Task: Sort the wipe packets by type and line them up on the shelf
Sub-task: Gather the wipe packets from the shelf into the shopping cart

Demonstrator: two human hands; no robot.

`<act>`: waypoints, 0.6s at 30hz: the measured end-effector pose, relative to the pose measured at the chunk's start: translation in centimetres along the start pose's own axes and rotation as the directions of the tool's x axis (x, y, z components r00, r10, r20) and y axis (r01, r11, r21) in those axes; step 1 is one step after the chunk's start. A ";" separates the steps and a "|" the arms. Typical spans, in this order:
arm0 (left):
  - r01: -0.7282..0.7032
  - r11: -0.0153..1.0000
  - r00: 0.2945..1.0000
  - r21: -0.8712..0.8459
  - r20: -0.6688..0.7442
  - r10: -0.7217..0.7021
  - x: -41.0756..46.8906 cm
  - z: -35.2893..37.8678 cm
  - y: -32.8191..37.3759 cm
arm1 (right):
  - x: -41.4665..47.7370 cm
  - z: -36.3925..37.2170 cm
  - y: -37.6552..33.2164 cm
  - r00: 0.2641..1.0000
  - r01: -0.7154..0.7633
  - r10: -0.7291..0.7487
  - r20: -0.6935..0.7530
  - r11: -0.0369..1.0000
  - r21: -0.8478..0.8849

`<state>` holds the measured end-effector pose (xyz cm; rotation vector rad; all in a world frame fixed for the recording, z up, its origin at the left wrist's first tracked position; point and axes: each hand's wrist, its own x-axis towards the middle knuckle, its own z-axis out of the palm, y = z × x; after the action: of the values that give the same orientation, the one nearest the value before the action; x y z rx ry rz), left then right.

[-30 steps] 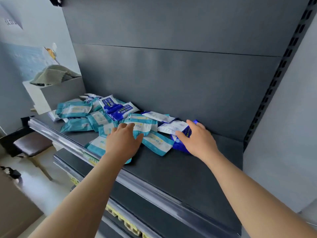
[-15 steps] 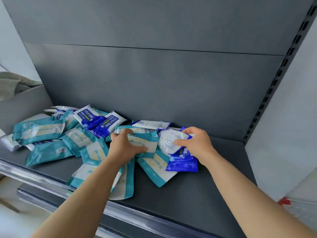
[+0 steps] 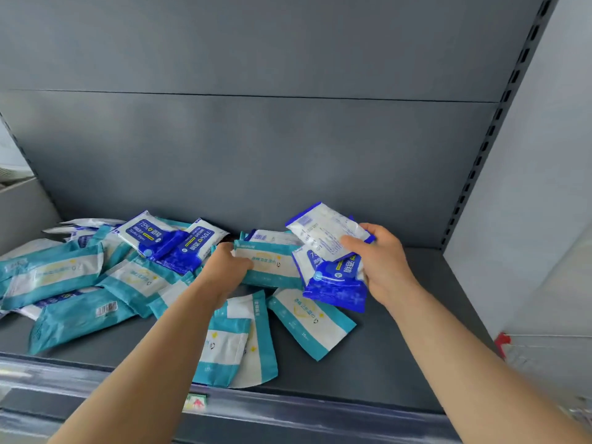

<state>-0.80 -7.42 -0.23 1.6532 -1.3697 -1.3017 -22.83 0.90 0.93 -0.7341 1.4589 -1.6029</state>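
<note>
A jumble of wipe packets covers the left and middle of the dark grey shelf [image 3: 400, 363]. Several are teal and white [image 3: 64, 277]; others are blue and white [image 3: 173, 245]. My left hand [image 3: 224, 267] grips the left end of a teal packet [image 3: 272, 267] in the middle of the pile. My right hand [image 3: 381, 264] holds two blue packets: one [image 3: 323, 233] lifted with its white back up, pinched under my thumb, and another [image 3: 336, 283] hanging below it. More teal packets [image 3: 310, 325] lie in front of my hands.
The grey back panel [image 3: 288, 155] rises behind the pile. A slotted upright [image 3: 490, 129] and a pale wall close off the right side. The shelf's front rail [image 3: 288, 408] carries a clear price strip. A grey box [image 3: 19, 203] stands at the far left.
My right hand has lifted the blue packets off the pile and raised one with its back up. My left hand has slid right onto the teal packet. The view has moved closer.
</note>
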 end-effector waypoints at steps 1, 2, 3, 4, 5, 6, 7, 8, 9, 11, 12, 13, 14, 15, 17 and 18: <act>0.010 1.000 1.000 0.011 0.003 -0.010 0.1 -0.2 -0.1 | 0.1 0.6 1.3 1.000 -0.014 0.014 0.003 0.997 -0.071; -0.019 0.996 1.000 0.086 -0.003 0.020 0.2 -0.4 -0.2 | 0.3 1.1 2.5 1.000 -0.020 0.019 -0.006 0.987 -0.162; -0.066 0.977 0.997 0.202 -0.014 0.070 0.2 -0.6 -0.2 | 0.5 1.4 3.4 0.999 -0.030 0.025 -0.024 0.971 -0.238; -0.112 0.940 0.991 0.323 -0.032 0.129 0.2 -0.8 -0.2 | 0.9 1.5 4.0 0.999 -0.046 0.036 -0.039 0.957 -0.288; -0.136 0.887 0.984 0.441 -0.045 0.173 0.3 -1.0 -0.1 | 1.3 1.4 4.3 0.998 -0.061 0.051 -0.040 0.945 -0.321; -0.134 0.838 0.982 0.529 -0.041 0.183 0.4 -1.1 0.1 | 1.7 1.4 4.4 0.997 -0.074 0.067 -0.030 0.931 -0.356; -0.114 0.806 0.987 0.581 -0.027 0.158 0.7 -1.1 0.3 | 2.1 1.4 4.5 0.997 -0.078 0.075 -0.022 0.908 -0.411; -0.091 0.789 0.992 0.607 -0.013 0.124 1.3 -1.1 0.6 | 2.6 1.4 4.5 0.996 -0.083 0.080 -0.028 0.873 -0.481; -0.082 0.798 0.994 0.597 -0.004 0.106 1.9 -0.8 0.6 | 3.0 1.6 4.5 0.996 -0.092 0.081 -0.045 0.834 -0.545; -0.087 0.876 0.995 0.474 -0.007 0.103 2.5 -0.1 1.0 | 3.5 2.1 4.5 0.994 -0.109 0.078 -0.077 0.786 -0.609; -0.096 0.913 0.994 0.395 -0.001 0.105 2.2 0.3 1.4 | 3.8 2.3 4.4 0.993 -0.119 0.083 -0.087 0.778 -0.617; -0.103 0.937 0.994 0.334 0.010 0.106 2.0 0.8 1.8 | 4.0 2.5 4.3 0.992 -0.126 0.087 -0.092 0.773 -0.622; -0.111 0.945 0.994 0.306 0.014 0.112 2.0 1.4 2.0 | 4.2 2.5 4.2 0.991 -0.135 0.094 -0.098 0.770 -0.624; -0.108 0.949 0.994 0.295 0.006 0.111 2.1 2.0 2.0 | 4.5 2.5 4.2 0.990 -0.142 0.100 -0.102 0.767 -0.626; -0.087 0.955 0.996 0.285 -0.012 0.094 2.7 2.7 1.9 | 4.7 2.2 4.2 0.988 -0.156 0.117 -0.104 0.778 -0.609; -0.083 0.954 0.996 0.289 -0.011 0.090 2.9 3.0 1.9 | 4.8 2.0 4.2 0.987 -0.163 0.130 -0.098 0.790 -0.591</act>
<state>-4.31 -10.33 -0.35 1.7686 -1.6614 -1.0670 -22.66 -4.23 -3.37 -0.9005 2.0446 -1.0337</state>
